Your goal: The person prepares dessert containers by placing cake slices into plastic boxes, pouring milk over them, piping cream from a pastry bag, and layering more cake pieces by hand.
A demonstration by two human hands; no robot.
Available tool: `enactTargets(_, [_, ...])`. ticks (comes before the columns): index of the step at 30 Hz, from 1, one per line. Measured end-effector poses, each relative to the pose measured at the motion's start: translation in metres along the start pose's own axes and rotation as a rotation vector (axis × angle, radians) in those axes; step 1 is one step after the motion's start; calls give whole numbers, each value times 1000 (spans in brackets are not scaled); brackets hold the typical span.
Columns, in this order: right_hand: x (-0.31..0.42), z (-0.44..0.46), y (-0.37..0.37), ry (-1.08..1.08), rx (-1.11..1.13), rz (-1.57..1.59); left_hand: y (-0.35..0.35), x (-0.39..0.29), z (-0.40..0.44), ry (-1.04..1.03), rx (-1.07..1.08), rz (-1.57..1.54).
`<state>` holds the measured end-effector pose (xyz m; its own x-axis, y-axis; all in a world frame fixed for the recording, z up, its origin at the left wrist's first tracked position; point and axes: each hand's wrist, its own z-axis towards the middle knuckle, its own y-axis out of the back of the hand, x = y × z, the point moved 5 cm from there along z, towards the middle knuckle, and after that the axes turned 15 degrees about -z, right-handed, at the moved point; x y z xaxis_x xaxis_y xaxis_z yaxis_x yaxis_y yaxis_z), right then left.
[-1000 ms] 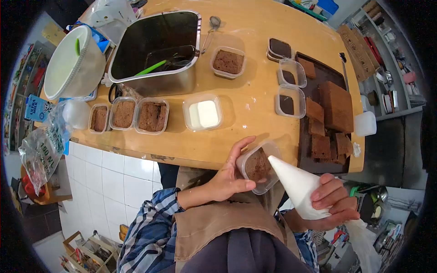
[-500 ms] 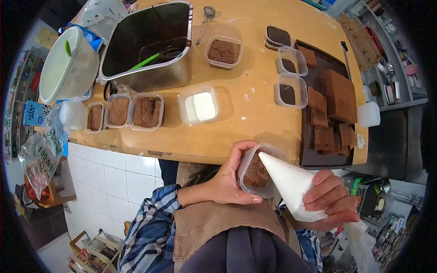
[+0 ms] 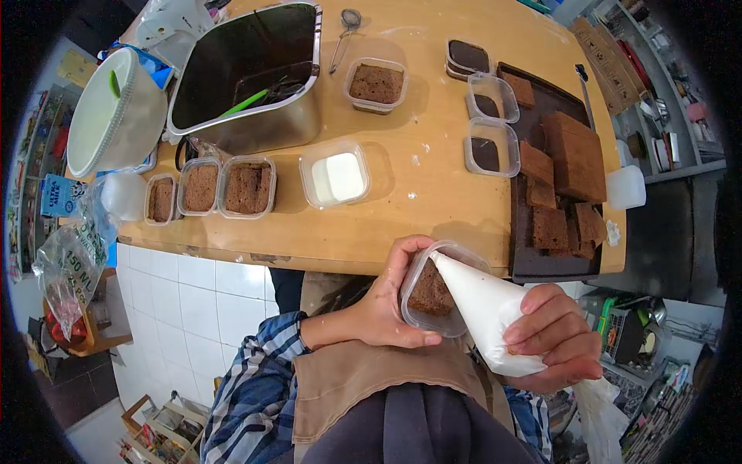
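Note:
Near the table's front edge, my left hand [image 3: 390, 305] is wrapped round a clear plastic cup [image 3: 456, 321] with brown cake [image 3: 430, 291] inside. My right hand [image 3: 555, 336] grips a white piping bag [image 3: 487, 305], its narrow tip over the cup's far left part, above the cake. The bag hides part of the cup. On the table, a cup with white cream [image 3: 337, 178] stands beyond my left hand, and several cups of cake [image 3: 247, 188] stand to its left. Another cake cup [image 3: 376, 83] is farther back.
A deep metal pan [image 3: 286, 124] with a green-handled tool and a white bowl [image 3: 116, 116] stand at the back left. On the right, a dark tray [image 3: 533, 267] bears brown cake pieces [image 3: 573, 158], beside cups with dark contents [image 3: 485, 153]. A small strainer [image 3: 350, 19] lies at the back.
My right hand and the piping bag have moved left, bringing the tip from the cup's right side to its upper left. The cup in my left hand looks more upright.

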<state>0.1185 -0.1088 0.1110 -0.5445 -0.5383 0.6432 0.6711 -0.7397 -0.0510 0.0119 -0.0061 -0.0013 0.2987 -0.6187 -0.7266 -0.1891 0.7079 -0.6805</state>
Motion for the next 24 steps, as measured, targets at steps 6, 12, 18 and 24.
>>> enactTargets(6, [2,-1,-4,-7,-47,14,-1,0,0,9,-3,-33])
enactTargets(12, [1,0,-8,-28,-128,40,0,-3,-1,23,4,-7])
enactTargets(18, [-1,2,-9,-92,-102,87,2,-3,-1,37,28,-66])
enactTargets(24, [-2,5,-11,-155,-73,127,6,5,-1,51,54,-139])
